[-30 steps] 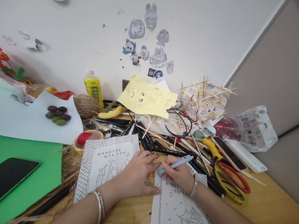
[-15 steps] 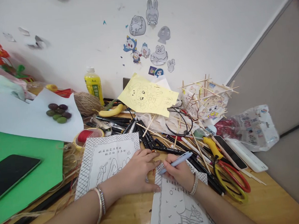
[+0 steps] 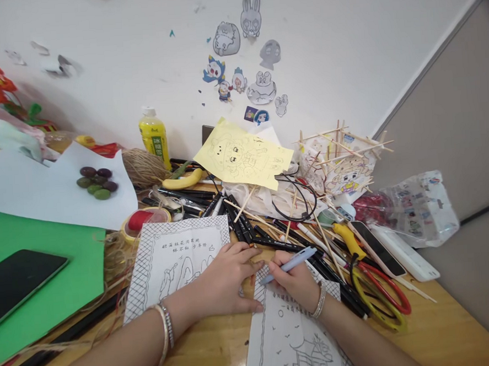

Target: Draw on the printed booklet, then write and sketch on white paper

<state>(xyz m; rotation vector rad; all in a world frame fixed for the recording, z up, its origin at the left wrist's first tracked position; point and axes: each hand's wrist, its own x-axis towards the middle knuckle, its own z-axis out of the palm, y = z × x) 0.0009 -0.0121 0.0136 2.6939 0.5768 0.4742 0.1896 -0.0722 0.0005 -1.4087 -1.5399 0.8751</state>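
My right hand is closed round a light blue pen, its tip on the top edge of a line-drawing sheet with a house on it. My left hand lies flat, fingers stretched out, across the gap between that sheet and a second colouring sheet with a lattice border. Both wrists wear silver bangles. A heap of black markers lies just beyond the fingertips.
A black phone rests on green card at the left. Behind are a yellow bottle, twine, a yellow drawing, wooden sticks, red and yellow rings, another phone and a plastic bag.
Both hands stay almost in place; the pen tip shifts slightly on the sheet's top edge. The view has drifted a little.
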